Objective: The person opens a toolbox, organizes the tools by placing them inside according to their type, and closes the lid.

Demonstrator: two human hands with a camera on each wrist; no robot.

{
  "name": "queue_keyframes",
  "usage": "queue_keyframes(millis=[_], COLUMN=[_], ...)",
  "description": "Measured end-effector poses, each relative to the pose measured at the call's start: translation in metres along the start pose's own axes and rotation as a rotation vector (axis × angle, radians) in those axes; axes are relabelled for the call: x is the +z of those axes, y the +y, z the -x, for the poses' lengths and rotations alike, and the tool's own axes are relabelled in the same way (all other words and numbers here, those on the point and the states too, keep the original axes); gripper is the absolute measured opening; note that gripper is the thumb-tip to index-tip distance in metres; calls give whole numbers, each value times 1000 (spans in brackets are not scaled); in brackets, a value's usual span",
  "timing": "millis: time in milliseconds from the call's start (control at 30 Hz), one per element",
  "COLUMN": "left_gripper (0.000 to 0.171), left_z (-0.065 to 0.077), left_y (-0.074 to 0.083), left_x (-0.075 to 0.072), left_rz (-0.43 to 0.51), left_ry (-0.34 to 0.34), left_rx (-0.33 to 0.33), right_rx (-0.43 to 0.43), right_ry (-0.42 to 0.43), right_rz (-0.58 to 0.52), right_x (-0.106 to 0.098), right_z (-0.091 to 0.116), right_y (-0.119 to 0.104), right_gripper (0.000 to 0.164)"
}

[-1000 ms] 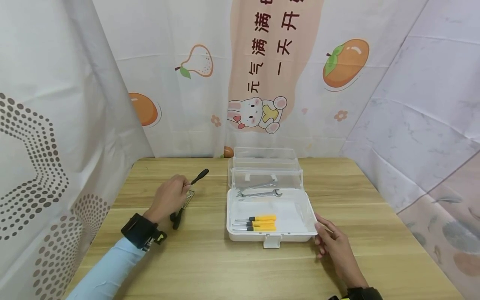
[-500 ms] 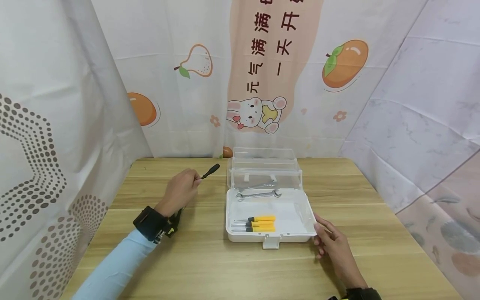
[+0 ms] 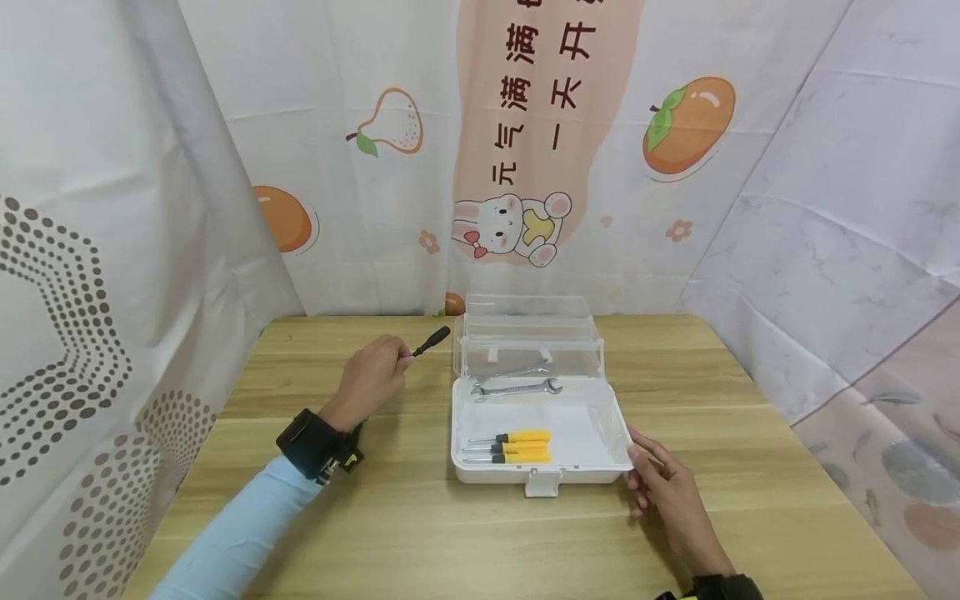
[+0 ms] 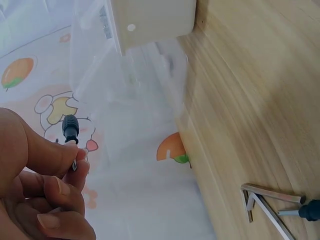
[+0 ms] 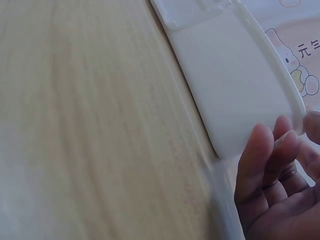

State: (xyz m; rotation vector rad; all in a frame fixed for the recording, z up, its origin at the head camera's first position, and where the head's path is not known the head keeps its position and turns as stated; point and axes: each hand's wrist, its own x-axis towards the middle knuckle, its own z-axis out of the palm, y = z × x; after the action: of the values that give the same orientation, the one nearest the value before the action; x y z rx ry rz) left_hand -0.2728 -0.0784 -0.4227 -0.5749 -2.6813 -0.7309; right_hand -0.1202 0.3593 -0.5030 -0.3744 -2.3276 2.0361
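Note:
My left hand [image 3: 372, 372] is raised over the left of the table, pinching a black-handled screwdriver [image 3: 432, 341] by its shaft. In the left wrist view, the metal tip of the screwdriver [image 4: 71, 131] pokes out below the thumb and finger. The white toolbox [image 3: 543, 476] stands with its clear lid [image 3: 528, 354] raised. Inside lie several yellow-handled screwdrivers [image 3: 527, 447] and, farther back, a double-ended wrench [image 3: 517, 388]. My right hand [image 3: 671, 492] holds the front right corner of the toolbox, thumb at the rim and curled fingers against the wall [image 5: 240, 85].
Bent metal hex keys [image 4: 272, 192] and a dark-handled tool [image 4: 311, 210] lie on the table, as seen from the left wrist; the left arm mostly hides them in the head view. Printed curtains [image 3: 360, 208] hang behind the wooden table [image 3: 420, 533] and along its sides.
With the black screwdriver in it, my left hand has moved right and slightly away from me, toward the toolbox. The right hand and the toolbox have stayed put.

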Motion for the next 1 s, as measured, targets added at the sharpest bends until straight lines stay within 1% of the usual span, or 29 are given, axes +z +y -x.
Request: queue_keyframes(millis=[333,700,1000], left_gripper=[7,7,7], left_z=[-3,-8,-12], left_y=[6,10,14], left_x=[4,6,8], left_rz=[-8,-21,-10], left_ry=[14,34,25], left_rx=[32,46,52], right_rx=[11,22,12], right_ry=[-5,-4,-5], right_rz=[0,6,5], right_x=[0,0,0], right_z=[-1,-1,-1], right_y=[1,-1,-1], right_gripper=[58,58,59])
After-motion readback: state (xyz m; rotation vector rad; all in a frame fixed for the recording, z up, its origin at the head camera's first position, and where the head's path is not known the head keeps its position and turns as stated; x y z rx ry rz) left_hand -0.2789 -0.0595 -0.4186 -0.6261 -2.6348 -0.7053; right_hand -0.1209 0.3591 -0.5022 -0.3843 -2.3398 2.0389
